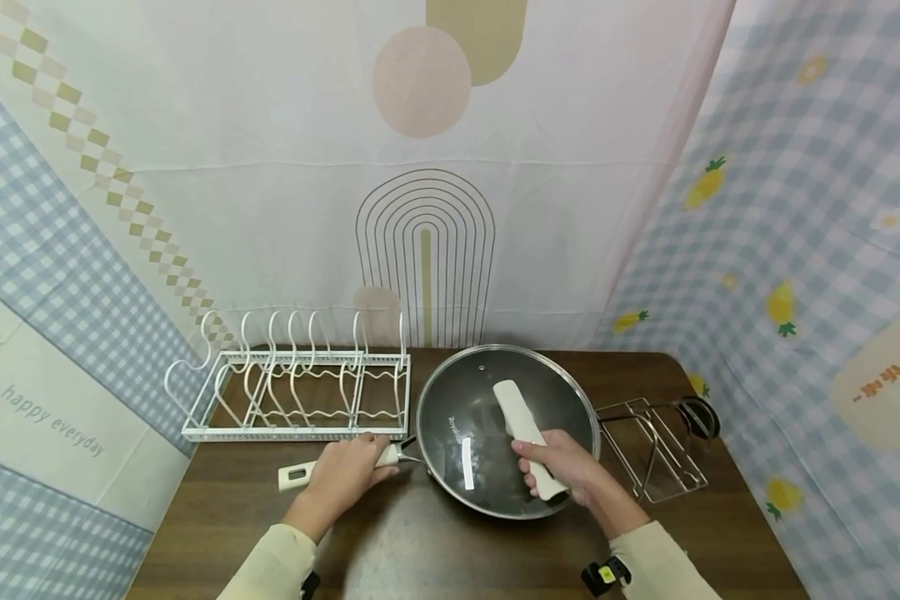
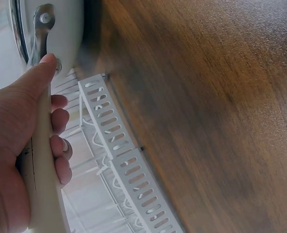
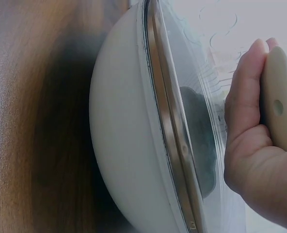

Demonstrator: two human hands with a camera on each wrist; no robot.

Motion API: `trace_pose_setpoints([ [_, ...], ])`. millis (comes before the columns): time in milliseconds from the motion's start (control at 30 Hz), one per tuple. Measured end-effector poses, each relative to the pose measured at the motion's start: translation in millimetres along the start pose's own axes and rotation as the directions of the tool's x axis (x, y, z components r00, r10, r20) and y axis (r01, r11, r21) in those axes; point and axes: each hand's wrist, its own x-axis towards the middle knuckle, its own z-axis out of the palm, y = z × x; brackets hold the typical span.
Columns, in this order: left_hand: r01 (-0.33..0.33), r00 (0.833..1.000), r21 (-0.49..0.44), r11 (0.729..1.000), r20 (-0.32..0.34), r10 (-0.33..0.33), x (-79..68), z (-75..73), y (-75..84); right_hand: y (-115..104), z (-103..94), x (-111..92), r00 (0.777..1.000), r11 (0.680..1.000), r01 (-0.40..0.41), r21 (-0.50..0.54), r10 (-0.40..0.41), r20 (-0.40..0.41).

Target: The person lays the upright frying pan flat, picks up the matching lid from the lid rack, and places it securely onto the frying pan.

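Observation:
A round white pan point(image 3: 119, 107) with a pale handle point(image 1: 295, 476) is in the middle, covered by a clear glass lid point(image 1: 457, 392) with a metal rim. My left hand point(image 1: 345, 473) holds the pan's handle; in the left wrist view the fingers wrap under it and the thumb lies along the top, near the metal bracket point(image 2: 42, 22). Across the lid runs a long cream lid handle point(image 1: 517, 412), and my right hand point(image 1: 558, 467) grips its near end. Whether the pan's base touches the table cannot be seen.
A white wire rack point(image 1: 292, 433) with upright curved dividers stands left of the pan, behind my left hand. On the right lies a metal wire stand point(image 1: 675, 492) with a black looped part point(image 1: 699, 417). Patterned cloths point(image 1: 285, 233) hang behind the brown wooden table point(image 1: 390, 550).

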Motion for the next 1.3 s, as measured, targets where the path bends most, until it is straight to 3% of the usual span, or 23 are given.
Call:
trace_pose_setpoints([
  [1300,0.008,1.0,-0.009,1.0,0.005,-0.008,0.2,1.1,-1.2,-0.8,0.6,7.9,1.0,1.0,-0.02,-0.008,0.02,0.012],
])
